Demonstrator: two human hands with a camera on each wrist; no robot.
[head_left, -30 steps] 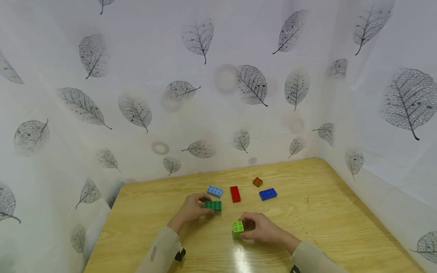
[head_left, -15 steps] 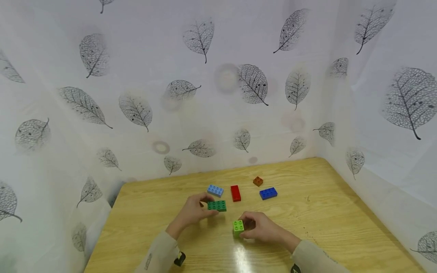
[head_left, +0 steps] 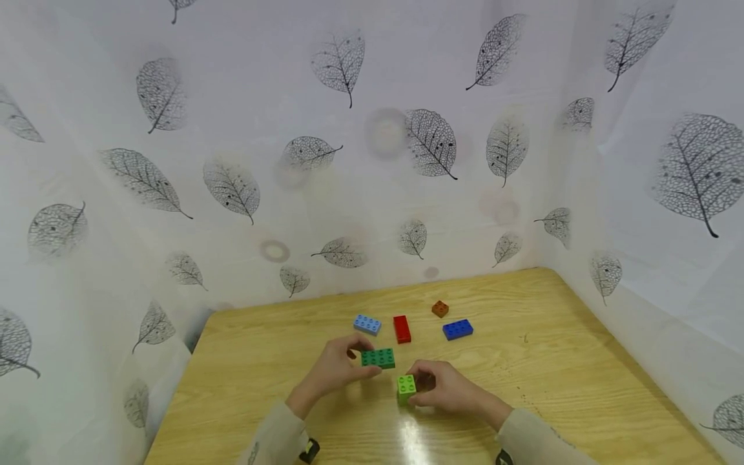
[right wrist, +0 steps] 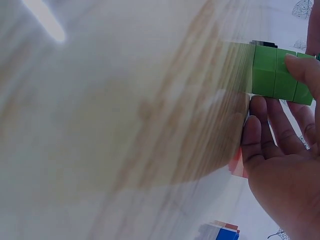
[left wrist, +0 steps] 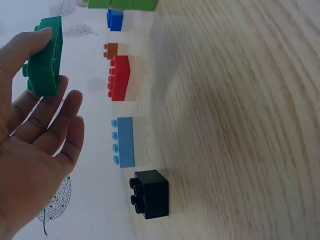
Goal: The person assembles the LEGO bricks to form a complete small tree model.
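My left hand [head_left: 337, 371] pinches a dark green eight-stud toy building brick [head_left: 378, 358] between thumb and fingers. In the left wrist view this green brick [left wrist: 46, 62] is held up off the table, its studs facing left in the picture. To its right and nearer me, my right hand [head_left: 446, 389] grips a lime green stack [head_left: 405, 389] with four-stud top. The right wrist view shows the stack [right wrist: 275, 72] as three joined bricks standing on the tabletop, thumb on one side and fingers along the other. A small gap separates the green brick from the stack.
Behind the hands lie a light blue brick [head_left: 367, 324], a red brick [head_left: 402, 329], a small brown brick [head_left: 440, 309] and a blue brick [head_left: 458, 329] on the wooden table [head_left: 558, 349]. A black brick [left wrist: 151, 194] shows in the left wrist view. Leaf-patterned curtains [head_left: 372, 194] enclose the table.
My left hand has carried the dark green brick right and toward me, closer to the lime stack. My right hand and its stack have stayed in place.
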